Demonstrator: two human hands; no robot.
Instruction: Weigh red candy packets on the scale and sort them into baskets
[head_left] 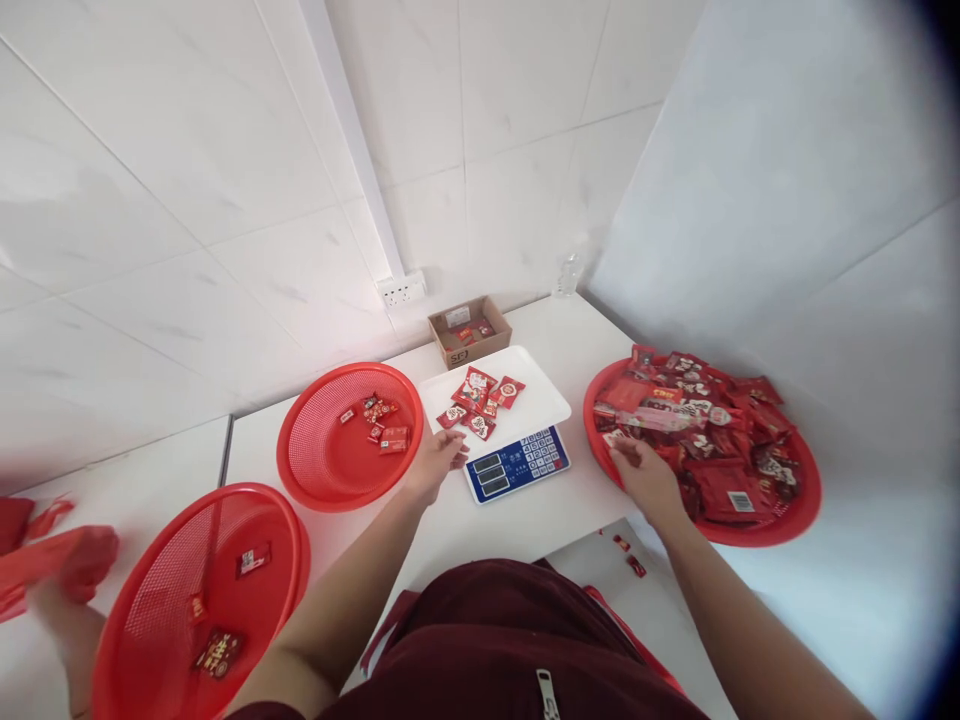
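Observation:
A white electronic scale (517,462) with a blue keypad stands on the white table, and several red candy packets (480,400) lie on its white pan. My left hand (435,462) reaches to the pan's front left corner, fingers slightly curled, nearest a small red packet (452,416); it seems to hold nothing. My right hand (646,474) rests at the left rim of a red basket (802,505) heaped with red snack packets (705,425), fingers bent down among them. Whether it grips one is hidden.
A red mesh basket (315,470) left of the scale holds a few small candies. Another red basket (150,620) at the front left holds three packets. A small cardboard box (469,332) sits by the wall under a socket. Red bags (52,560) lie at far left.

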